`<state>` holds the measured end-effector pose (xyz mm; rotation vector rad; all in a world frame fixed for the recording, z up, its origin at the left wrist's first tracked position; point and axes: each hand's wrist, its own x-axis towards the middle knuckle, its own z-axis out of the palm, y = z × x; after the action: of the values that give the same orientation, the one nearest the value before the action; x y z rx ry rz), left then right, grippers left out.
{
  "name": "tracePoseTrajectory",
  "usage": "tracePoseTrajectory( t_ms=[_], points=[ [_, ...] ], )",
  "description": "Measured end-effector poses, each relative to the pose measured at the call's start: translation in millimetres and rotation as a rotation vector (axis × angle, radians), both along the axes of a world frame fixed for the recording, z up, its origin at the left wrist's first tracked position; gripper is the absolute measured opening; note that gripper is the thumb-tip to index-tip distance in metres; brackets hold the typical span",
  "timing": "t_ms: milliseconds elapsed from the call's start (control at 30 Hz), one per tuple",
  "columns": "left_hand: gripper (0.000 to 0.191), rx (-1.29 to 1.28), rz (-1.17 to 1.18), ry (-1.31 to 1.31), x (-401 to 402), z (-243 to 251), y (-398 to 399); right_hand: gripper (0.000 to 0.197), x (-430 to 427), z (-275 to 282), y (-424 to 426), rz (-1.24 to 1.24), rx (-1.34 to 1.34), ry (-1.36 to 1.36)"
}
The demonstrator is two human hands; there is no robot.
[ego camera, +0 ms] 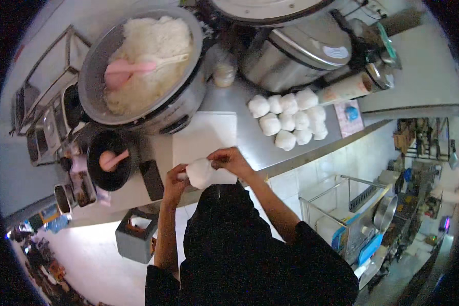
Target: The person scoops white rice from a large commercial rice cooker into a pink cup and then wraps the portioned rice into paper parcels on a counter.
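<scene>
Between my two hands is a white bundle (199, 174), apparently rice in a thin plastic bag, in front of the counter's edge. My left hand (174, 183) grips it from the left side. The fingers of my right hand (229, 158) pinch its upper right part. Just beyond lies a white board (210, 132). Several similar white bundles (288, 118) sit grouped in rows on the steel counter (248, 143) to the right. At the back left stands a large round cooker (90, 93) of cooked rice (157, 38), with a pink paddle (124, 70) resting in it.
A black bowl (93, 172) with a pink scoop (118, 160) stands on the left, beside a black flat object (152, 179). Steel rice cookers (287, 57) line the back. A grey stool (134, 241) is below the counter; a metal cart (348, 222) stands at right.
</scene>
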<state>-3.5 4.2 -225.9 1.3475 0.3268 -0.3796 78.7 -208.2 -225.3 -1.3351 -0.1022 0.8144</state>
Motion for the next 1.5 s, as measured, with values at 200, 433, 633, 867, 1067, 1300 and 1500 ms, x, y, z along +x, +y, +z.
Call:
tracePoseTrajectory(
  t_ms=[200, 433, 633, 867, 1067, 1300, 1500],
  points=[
    [0.017, 0.578, 0.022, -0.188, 5.9, 40.7, -39.6, 0.04, -46.4, 38.4, 14.6, -0.136, -0.531, -0.39],
    [0.045, -0.499, 0.096, 0.203, 6.9, -9.9, -85.3, 0.059, -41.7, 56.4, -20.8, -0.486, -0.006, -0.037],
    [0.055, -1.38, -0.134, 0.532, 32.7, -21.2, -151.9, 0.069, -9.0, 45.7, -58.8, -0.4, -0.202, -0.285],
    [0.03, -0.638, 0.016, 0.581, 88.6, 29.7, -166.5, 0.081, 116.8, -29.5, -145.5, -0.595, -0.835, -0.623],
    [0.026, -0.249, 0.369, 0.016, 67.9, 94.4, -49.9, 0.03, 144.7, 78.0, -86.1, -0.513, -0.942, -1.238],
    [0.025, -0.153, 0.637, -0.286, 104.2, 154.2, -41.8, 0.031, 250.6, 163.6, 196.7, 0.338, -0.255, -1.637],
    [0.034, -0.095, 0.786, -0.393, 100.2, 168.3, -34.6, 0.055, 266.4, 166.4, 255.5, 0.745, -0.625, -1.715]
  ],
)
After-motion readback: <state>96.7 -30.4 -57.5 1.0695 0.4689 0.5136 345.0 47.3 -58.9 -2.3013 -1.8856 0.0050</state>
